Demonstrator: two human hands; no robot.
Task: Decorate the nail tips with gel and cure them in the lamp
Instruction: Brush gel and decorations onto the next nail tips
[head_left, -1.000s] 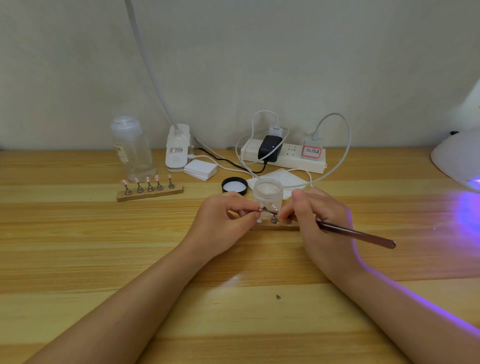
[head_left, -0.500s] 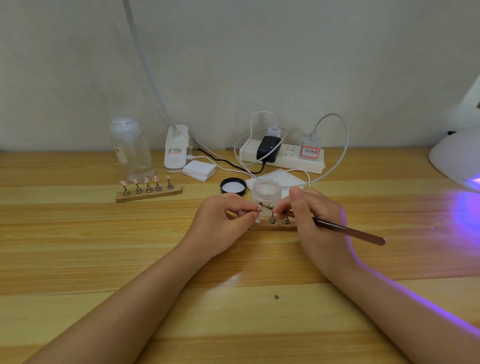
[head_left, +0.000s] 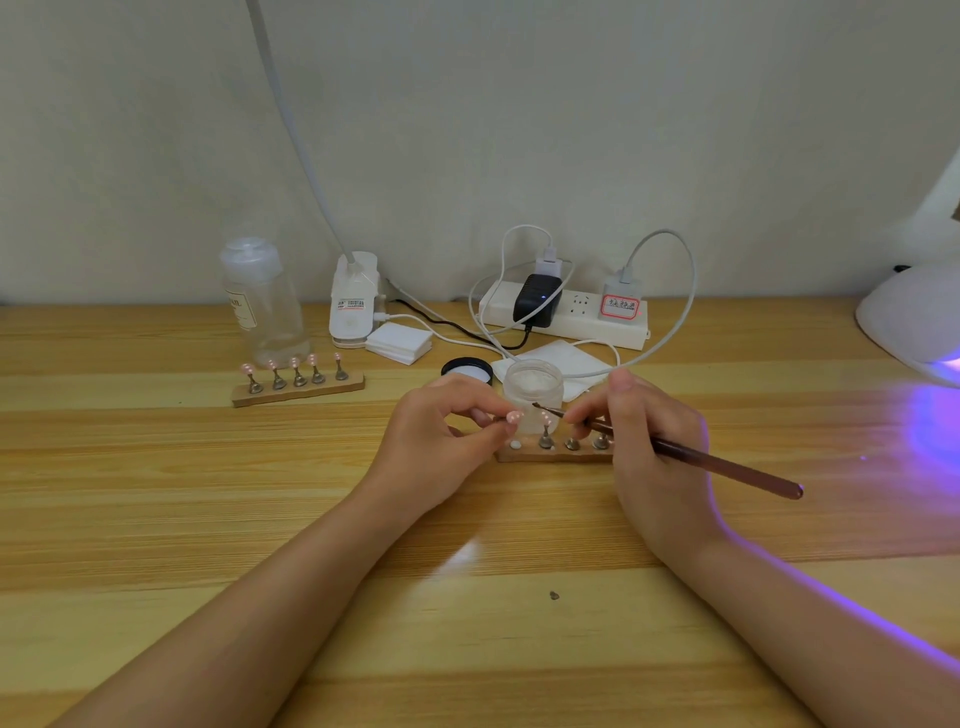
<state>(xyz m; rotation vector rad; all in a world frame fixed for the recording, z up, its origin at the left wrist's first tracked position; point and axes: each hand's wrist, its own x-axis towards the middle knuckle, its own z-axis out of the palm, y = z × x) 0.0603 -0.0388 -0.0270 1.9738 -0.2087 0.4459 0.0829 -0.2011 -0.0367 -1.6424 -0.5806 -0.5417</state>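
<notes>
Two containers stand on the worktop (head_left: 156, 509): an open frosted jar (head_left: 533, 387) of whitish gel and a clear bottle (head_left: 262, 301), contents indiscernible. The left hand (head_left: 441, 447) pinches a pink nail tip (head_left: 514, 416) just left of the wooden stand (head_left: 553, 454); the right hand (head_left: 654, 447) grips a brush (head_left: 675, 452), its tip near the jar

A nail stand (head_left: 553, 453) lies on the table (head_left: 208, 519) between the left hand (head_left: 434, 447) and the right hand (head_left: 657, 467), with a jar (head_left: 533, 387) just behind it. A lid (head_left: 466, 370) sits behind the left hand. A second stand (head_left: 298, 387) lies well to that hand's left, a bottle (head_left: 262, 301) behind it.
</notes>
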